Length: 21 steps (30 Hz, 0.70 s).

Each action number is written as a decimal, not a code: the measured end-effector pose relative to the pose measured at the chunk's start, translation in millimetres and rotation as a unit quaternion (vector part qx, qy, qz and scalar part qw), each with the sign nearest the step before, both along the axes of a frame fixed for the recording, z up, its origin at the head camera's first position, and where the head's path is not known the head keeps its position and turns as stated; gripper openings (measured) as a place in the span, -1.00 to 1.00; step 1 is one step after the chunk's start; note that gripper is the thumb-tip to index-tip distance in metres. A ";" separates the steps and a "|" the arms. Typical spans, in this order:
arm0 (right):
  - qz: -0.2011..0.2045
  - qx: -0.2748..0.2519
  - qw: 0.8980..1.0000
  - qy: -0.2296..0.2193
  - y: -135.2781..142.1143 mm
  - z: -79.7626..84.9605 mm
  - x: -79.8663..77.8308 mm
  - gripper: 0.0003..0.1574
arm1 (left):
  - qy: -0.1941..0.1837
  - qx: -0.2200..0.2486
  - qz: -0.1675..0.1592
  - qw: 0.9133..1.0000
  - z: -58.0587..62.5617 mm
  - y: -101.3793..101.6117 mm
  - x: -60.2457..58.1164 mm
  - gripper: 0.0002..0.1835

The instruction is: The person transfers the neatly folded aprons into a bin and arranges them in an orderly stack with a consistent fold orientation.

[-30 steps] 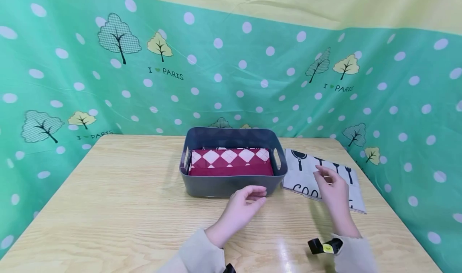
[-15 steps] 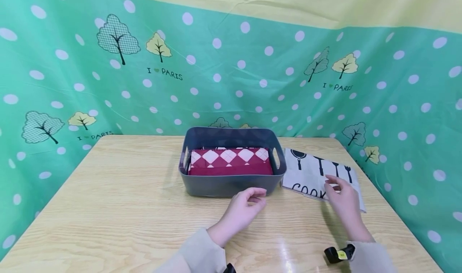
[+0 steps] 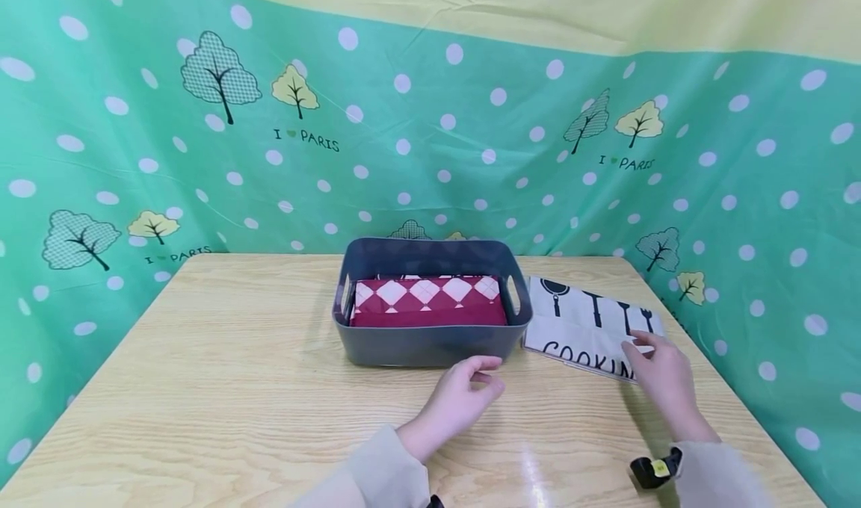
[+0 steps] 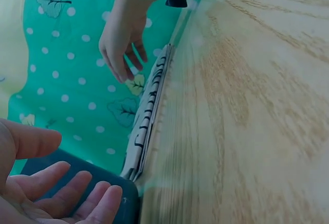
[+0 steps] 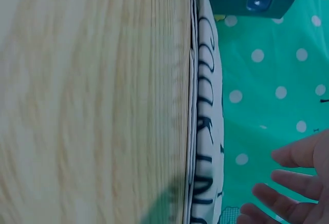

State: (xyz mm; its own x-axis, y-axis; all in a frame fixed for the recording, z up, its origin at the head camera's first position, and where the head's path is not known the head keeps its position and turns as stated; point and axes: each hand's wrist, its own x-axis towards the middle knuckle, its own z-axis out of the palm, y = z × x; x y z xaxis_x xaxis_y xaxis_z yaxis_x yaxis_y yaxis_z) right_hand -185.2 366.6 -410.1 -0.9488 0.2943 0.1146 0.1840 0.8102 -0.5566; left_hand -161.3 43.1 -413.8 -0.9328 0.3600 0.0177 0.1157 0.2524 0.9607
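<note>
My left hand [image 3: 464, 396] hovers just in front of a dark grey plastic basket [image 3: 430, 346], fingers loosely bent and holding nothing; the left wrist view shows the same hand [image 4: 56, 193] with its fingers spread apart. My right hand [image 3: 662, 373] is over the right part of a folded white cloth [image 3: 572, 329], printed with black kitchen utensils and the word COOKING. In the right wrist view, the fingers of that hand [image 5: 298, 183] are apart from the cloth [image 5: 205, 95], which lies flat in several layers. Inside the basket is a folded dark red cloth [image 3: 430, 317] with white diamonds.
Everything stands on a light wooden table [image 3: 235, 388]. Behind and at both sides hangs a green curtain [image 3: 403, 119] with white dots and trees. Behind the red cloth, a bit of black-and-white fabric shows in the basket. The white cloth lies close to the basket's right side.
My right hand has moved to the right and a little nearer over the white cloth, uncovering more of its lettering. My left hand has shifted only slightly. Basket and cloths lie as before.
</note>
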 end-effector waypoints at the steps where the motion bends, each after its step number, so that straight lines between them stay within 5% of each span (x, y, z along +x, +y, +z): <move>1: 0.002 0.003 1.000 -0.006 2.8 0.5 -0.9 -0.37 | -0.001 -0.002 0.000 1.000 -1.0 0.9 0.0 -0.61; 9: 0.018 0.034 0.998 -0.044 24.3 5.6 -8.0 -0.24 | -0.002 -0.028 0.006 1.000 -7.0 3.8 1.1 -0.60; 21: -0.004 0.038 0.987 -0.158 52.1 6.9 -20.5 0.08 | 0.001 -0.038 0.003 0.999 -10.7 7.0 3.3 -0.54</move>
